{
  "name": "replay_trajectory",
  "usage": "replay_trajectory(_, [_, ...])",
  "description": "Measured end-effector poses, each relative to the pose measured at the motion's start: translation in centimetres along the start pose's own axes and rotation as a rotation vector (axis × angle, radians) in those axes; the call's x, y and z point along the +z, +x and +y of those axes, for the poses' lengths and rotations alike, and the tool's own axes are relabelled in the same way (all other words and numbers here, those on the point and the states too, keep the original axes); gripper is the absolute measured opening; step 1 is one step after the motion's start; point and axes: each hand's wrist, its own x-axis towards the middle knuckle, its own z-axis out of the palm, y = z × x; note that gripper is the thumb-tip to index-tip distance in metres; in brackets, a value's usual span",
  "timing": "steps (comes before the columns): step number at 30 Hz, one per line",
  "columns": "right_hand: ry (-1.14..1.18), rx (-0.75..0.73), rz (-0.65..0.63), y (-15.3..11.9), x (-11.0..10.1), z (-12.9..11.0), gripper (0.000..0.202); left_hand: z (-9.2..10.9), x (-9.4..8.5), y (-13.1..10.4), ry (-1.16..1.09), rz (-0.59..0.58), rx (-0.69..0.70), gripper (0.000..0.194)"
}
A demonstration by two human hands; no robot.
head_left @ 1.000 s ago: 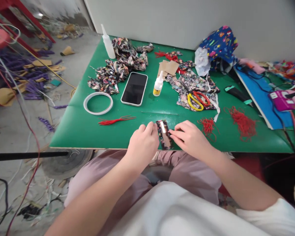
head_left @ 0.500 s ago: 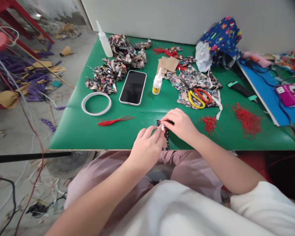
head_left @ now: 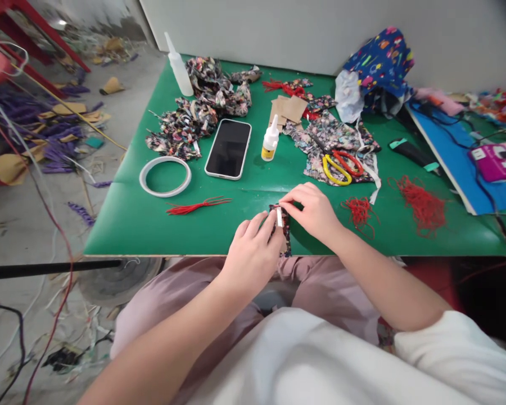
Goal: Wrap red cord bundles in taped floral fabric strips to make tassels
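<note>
A small dark floral fabric piece [head_left: 285,239] with a brown patch and a short white strip [head_left: 279,216] lies at the table's front edge. My left hand [head_left: 255,247] presses on it from the left, fingers bent over its side. At its top right corner, my right hand [head_left: 310,209] pinches the fabric's upper edge between thumb and forefinger. Beyond the hands stands a small glue bottle [head_left: 270,140] with a yellow label. Red cords [head_left: 194,207] lie left of my hands, and another tangle of red thread [head_left: 360,214] is to the right.
On the green table [head_left: 130,230] are a phone [head_left: 228,149], a white tape roll [head_left: 141,179], crumpled floral fabric [head_left: 181,126], a tall bottle [head_left: 179,70], scissors [head_left: 338,170], brown card pieces [head_left: 294,109], a blue board [head_left: 451,163] and a purple device [head_left: 495,163].
My right hand has moved slightly right and up along the fabric piece's top edge. More of the white strip and the fabric shows. My left hand stays nearly in place.
</note>
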Motion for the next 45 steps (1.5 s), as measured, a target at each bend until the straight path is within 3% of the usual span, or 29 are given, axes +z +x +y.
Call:
replay_trajectory(4, [0.042, 0.025, 0.101, -0.9, -1.3, 0.2, 0.012, 1.4, 0.1, -1.0, -0.064, 0.017, 0.126, 0.028])
replay_trajectory(10, [-0.020, -0.038, -0.021, -2.4, -1.1, -0.6, 0.016, 2.9, 0.9, -1.4, -0.059, 0.023, 0.190, 0.025])
replay_trajectory(17, [-0.151, -0.119, -0.174, -2.0, -0.8, -1.9, 0.022, 2.6, 1.1, -1.2, -0.052, 0.062, 0.204, 0.023])
replay_trajectory(22, [-0.218, -0.100, -0.232, -1.6, -1.2, -2.7, 0.023, 2.6, 1.3, -1.3, -0.064, 0.064, 0.217, 0.022])
replay_trajectory(45, [-0.176, 0.079, -0.201, -1.9, -0.7, -3.2, 0.019, 2.4, 1.0, -1.2, -0.090, 0.034, 0.211, 0.019])
